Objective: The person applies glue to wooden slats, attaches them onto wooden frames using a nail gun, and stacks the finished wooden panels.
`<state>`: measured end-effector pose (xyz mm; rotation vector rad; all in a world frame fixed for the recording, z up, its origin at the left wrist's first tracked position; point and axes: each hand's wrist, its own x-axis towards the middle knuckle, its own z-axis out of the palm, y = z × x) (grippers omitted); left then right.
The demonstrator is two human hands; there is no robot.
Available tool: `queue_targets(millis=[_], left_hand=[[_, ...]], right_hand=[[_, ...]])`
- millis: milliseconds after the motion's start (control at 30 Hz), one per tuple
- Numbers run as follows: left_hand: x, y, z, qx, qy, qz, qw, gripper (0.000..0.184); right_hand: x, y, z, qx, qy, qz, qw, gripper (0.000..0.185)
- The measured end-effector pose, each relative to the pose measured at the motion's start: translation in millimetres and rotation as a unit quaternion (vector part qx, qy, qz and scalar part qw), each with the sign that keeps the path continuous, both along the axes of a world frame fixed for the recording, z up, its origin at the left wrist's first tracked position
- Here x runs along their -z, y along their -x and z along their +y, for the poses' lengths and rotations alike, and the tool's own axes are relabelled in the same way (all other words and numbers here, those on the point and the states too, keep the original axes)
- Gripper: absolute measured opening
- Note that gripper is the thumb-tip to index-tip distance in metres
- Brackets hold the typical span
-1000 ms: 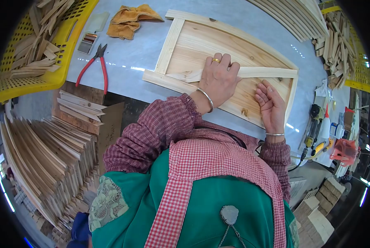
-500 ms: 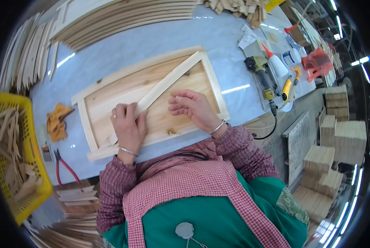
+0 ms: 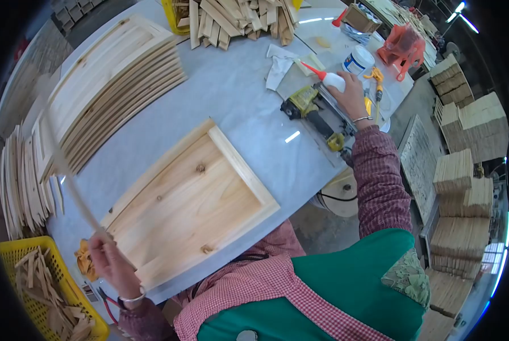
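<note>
My left hand [image 3: 113,262] is closed on the lower end of a long thin wooden strip [image 3: 72,176], which is raised at the left and blurred. Below and beside that hand lies a wooden panel with a raised frame [image 3: 189,199], flat on the table. At the upper right, my right hand [image 3: 350,98] is wrapped round a white glue bottle [image 3: 335,82] with a red nozzle, tilted over the tools. Just left of the bottle is a green and black nail gun [image 3: 314,113].
Framed panels [image 3: 118,85] are stacked at the upper left beside upright strips [image 3: 21,182]. Yellow baskets of wood scraps stand at the lower left [image 3: 92,318] and top. A white tub [image 3: 358,60], a red plastic bag [image 3: 402,46] and an orange-handled tool [image 3: 378,84] lie upper right.
The strip has been lifted off the panel and swung left in my left hand. My right hand has moved from over the panel to the tools and taken hold of the glue bottle. The view has turned.
</note>
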<state>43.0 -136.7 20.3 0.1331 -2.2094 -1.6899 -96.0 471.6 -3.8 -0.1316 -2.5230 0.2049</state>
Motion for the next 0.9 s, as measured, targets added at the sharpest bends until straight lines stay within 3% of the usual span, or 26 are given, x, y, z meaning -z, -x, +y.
queue_targets(millis=[33, 67, 100, 167, 200, 267, 300, 367, 400, 500, 533, 567, 600, 633, 667, 700, 767, 800, 833, 867, 900], left_hand=[[-7, 4, -4, -0.016, -0.080, 0.005, 0.997, 0.027], [-9, 8, -5, -0.025, -0.079, 0.008, 0.996, 0.027], [-14, 13, -6, 0.003, -0.175, 0.006, 0.984, 0.029], [-31, 13, -17, 0.034, -0.344, 0.016, 0.938, 0.035], [-32, 11, -24, 0.057, -0.367, 0.024, 0.928, 0.039], [-33, 16, -30, 0.039, -0.434, 0.034, 0.899, 0.047], [-42, 18, -25, 0.053, -0.424, 0.051, 0.903, 0.047], [-53, 21, -23, 0.084, -0.485, 0.067, 0.868, 0.049], [-57, 21, -22, 0.064, -0.483, 0.075, 0.870, 0.050], [-58, 16, -28, 0.031, -0.481, 0.099, 0.871, 0.049], [-54, 14, -31, 0.024, -0.484, 0.103, 0.869, 0.048], [-54, 12, -33, 0.015, -0.487, 0.105, 0.867, 0.046], [-57, 9, -34, 0.012, -0.486, 0.114, 0.866, 0.046], [-59, 7, -35, 0.019, -0.487, 0.125, 0.864, 0.044], [-60, 5, -35, 0.028, -0.490, 0.134, 0.861, 0.041], [-60, 2, -36, 0.037, -0.495, 0.139, 0.857, 0.038], [-55, 0, -41, 0.044, -0.516, 0.133, 0.845, 0.037], [-52, 1, -44, 0.052, -0.530, 0.133, 0.836, 0.035], [-48, 1, -45, 0.059, -0.542, 0.136, 0.827, 0.034], [-44, 2, -47, 0.059, -0.552, 0.136, 0.821, 0.034], [-42, 4, -49, 0.066, -0.559, 0.136, 0.815, 0.034]], right_hand=[[1, 3, 11, 0.026, -0.018, -0.033, 0.999, 0.044], [3, 5, 21, 0.048, -0.037, -0.065, 0.996, 0.048], [4, 11, 31, 0.062, -0.054, -0.099, 0.992, 0.052], [1, 20, 55, -0.011, -0.054, -0.149, 0.987, 0.057], [-5, 19, 58, 0.006, -0.069, -0.177, 0.982, 0.058], [5, 23, 94, -0.030, -0.032, -0.247, 0.968, 0.062], [19, 21, 112, -0.024, 0.118, -0.276, 0.954, 0.067], [66, 23, 175, -0.035, 0.268, -0.259, 0.927, 0.068], [63, 21, 175, -0.040, 0.218, -0.246, 0.944, 0.063], [52, 12, 145, -0.024, 0.242, -0.217, 0.945, 0.058], [47, 9, 138, -0.032, 0.392, -0.091, 0.915, 0.054], [42, 6, 135, -0.038, 0.529, 0.033, 0.847, 0.050], [32, -3, 139, -0.048, 0.530, 0.034, 0.846, 0.050], [17, -15, 146, -0.050, 0.253, 0.078, 0.963, 0.048], [6, -22, 148, -0.045, -0.048, 0.117, 0.991, 0.047], [5, -20, 152, -0.045, -0.053, 0.117, 0.991, 0.047], [-9, -21, 143, -0.091, 0.280, 0.043, 0.955, 0.050], [-19, -26, 119, -0.105, 0.173, 0.027, 0.979, 0.050], [-41, -37, 41, -0.121, 0.065, 0.011, 0.990, 0.051], [-56, -37, -18, -0.164, 0.362, 0.026, 0.917, 0.052], [-68, -38, -74, -0.194, 0.626, 0.038, 0.754, 0.055]])
